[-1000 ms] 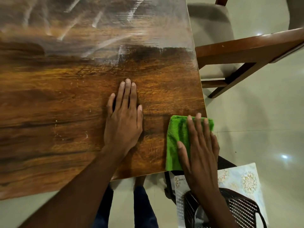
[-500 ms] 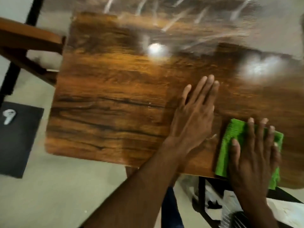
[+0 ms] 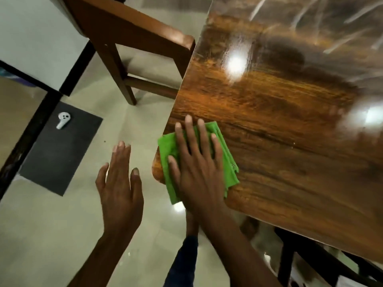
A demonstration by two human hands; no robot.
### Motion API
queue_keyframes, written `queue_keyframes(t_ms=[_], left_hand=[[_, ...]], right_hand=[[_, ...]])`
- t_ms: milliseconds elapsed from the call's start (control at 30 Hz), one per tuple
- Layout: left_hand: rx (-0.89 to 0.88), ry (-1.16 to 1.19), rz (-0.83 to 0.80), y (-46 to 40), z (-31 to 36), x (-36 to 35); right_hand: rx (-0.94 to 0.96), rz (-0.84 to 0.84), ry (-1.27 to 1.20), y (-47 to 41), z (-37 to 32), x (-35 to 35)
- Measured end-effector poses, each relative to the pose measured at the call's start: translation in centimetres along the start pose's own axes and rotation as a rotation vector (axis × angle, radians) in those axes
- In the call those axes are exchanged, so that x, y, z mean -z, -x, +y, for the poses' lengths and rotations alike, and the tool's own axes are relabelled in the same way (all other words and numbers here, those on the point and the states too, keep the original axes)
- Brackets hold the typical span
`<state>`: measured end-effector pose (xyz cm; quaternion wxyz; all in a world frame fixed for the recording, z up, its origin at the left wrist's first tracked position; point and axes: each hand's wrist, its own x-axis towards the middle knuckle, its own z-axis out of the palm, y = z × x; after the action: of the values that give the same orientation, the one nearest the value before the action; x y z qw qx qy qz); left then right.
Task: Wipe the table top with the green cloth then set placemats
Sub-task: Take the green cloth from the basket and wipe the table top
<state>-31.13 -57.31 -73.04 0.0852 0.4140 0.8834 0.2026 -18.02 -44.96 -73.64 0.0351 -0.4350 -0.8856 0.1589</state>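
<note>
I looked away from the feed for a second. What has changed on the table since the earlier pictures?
The right hand slid the green cloth along the near edge, from the right corner to the left corner of the table. The left hand came off the wood and now hangs over the floor. The right hand is pressing flat on the cloth, as before.

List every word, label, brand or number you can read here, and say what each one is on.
None can be read. The green cloth, the wooden table, the chair and the dark mat show no writing. The small white object on the mat has dots, not letters.
</note>
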Motion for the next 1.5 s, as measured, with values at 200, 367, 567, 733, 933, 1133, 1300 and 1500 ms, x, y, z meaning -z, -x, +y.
queue_keyframes(t_ms=[200,367,567,733,933,1133,1300,1500], left_hand=[[-0.162,0.113,-0.029,-0.7,3.5,-1.4],[-0.329,0.140,-0.097,-2.4,10.4,-3.2],[-0.524,0.042,-0.261,-3.1,18.0,-8.5],[-0.657,-0.019,-0.288,-2.5,24.6,-11.7],[-0.770,-0.026,-0.335,-0.8,32.4,-15.4],[-0.749,-0.116,-0.356,-0.7,33.7,-17.4],[-0.754,-0.119,-0.334,-0.2,34.2,-17.0],[-0.725,-0.121,-0.357,-0.2,35.3,-16.7]], right_hand=[[-0.082,0.132,0.063,-8.0,5.1,2.0],[-0.302,0.208,0.111,-3.3,16.7,5.6],[-0.609,0.252,0.097,8.2,26.9,8.9],[-0.745,0.313,0.069,14.0,29.1,9.4],[-0.605,0.290,0.001,17.0,29.4,9.4],[-0.764,0.309,0.032,24.4,35.4,10.9],[-0.834,0.327,-0.078,23.8,40.2,13.0],[-0.667,0.214,-0.043,13.0,41.3,13.7]])
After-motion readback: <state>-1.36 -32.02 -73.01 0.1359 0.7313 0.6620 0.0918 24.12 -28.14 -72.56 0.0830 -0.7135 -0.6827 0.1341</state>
